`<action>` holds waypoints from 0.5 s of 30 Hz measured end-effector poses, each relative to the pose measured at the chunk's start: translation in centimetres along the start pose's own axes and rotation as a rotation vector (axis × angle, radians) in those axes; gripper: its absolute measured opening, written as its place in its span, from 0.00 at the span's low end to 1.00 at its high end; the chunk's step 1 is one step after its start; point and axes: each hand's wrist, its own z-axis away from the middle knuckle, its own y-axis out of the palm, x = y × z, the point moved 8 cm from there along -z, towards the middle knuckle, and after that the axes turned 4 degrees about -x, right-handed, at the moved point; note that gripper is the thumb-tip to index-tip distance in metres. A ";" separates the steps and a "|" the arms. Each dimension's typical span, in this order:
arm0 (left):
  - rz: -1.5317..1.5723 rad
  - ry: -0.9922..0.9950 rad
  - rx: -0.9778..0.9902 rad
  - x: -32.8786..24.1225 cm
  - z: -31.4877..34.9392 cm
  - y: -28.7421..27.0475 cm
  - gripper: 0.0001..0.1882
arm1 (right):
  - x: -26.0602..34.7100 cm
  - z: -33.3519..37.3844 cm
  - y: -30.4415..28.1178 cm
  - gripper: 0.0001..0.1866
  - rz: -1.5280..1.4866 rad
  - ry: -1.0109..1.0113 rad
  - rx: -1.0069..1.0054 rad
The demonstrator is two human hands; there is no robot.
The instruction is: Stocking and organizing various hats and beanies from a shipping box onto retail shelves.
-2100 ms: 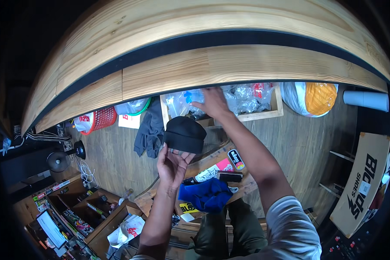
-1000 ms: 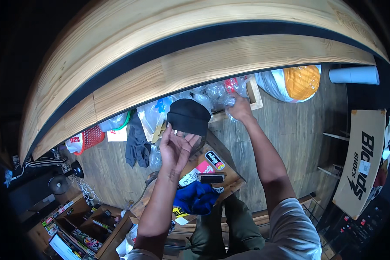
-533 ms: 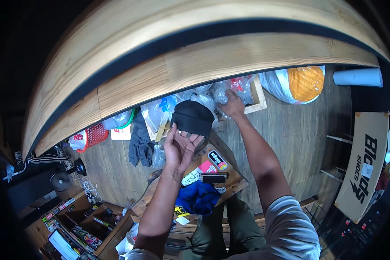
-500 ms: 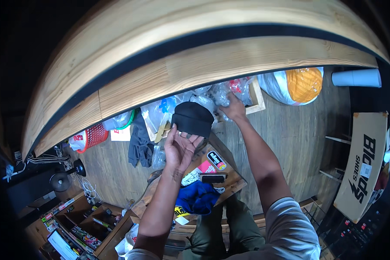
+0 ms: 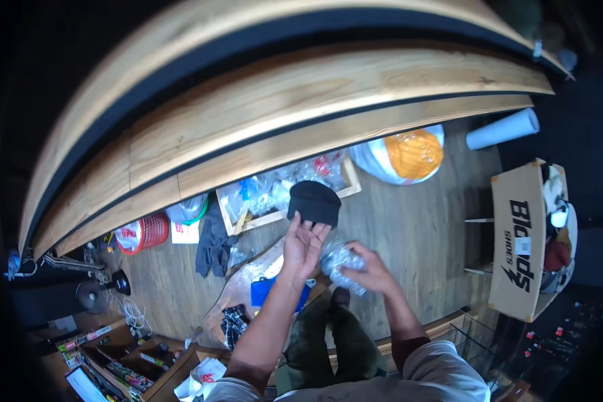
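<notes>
A black brimless cap (image 5: 313,201) rests upright on the fingers of my left hand (image 5: 301,249), whose thumb presses its lower edge. My right hand (image 5: 372,269) grips a crumpled clear plastic bag (image 5: 338,260), just below and to the right of the cap. Beyond the cap is a wooden crate (image 5: 350,178) full of loose clear plastic bags. Under my left forearm, a blue cloth (image 5: 264,292) lies on a wooden slab table (image 5: 222,301), with a dark plaid cloth (image 5: 234,324) near its front end.
A long wooden counter (image 5: 248,100) overhangs the far side. A white sack with an orange bundle (image 5: 412,155) sits right of the crate; a red basket (image 5: 154,230) and dark garment (image 5: 212,244) lie left. At right stands a cardboard box (image 5: 509,241) of clothes.
My right hand has come back from the crate toward me with the clear plastic bag in it. The cap stays in my left hand. The whole view has shifted.
</notes>
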 end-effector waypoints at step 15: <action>-0.003 -0.170 0.405 7.3 22.2 22.7 0.26 | 15.2 14.2 -10.7 0.26 -0.596 -0.268 -0.590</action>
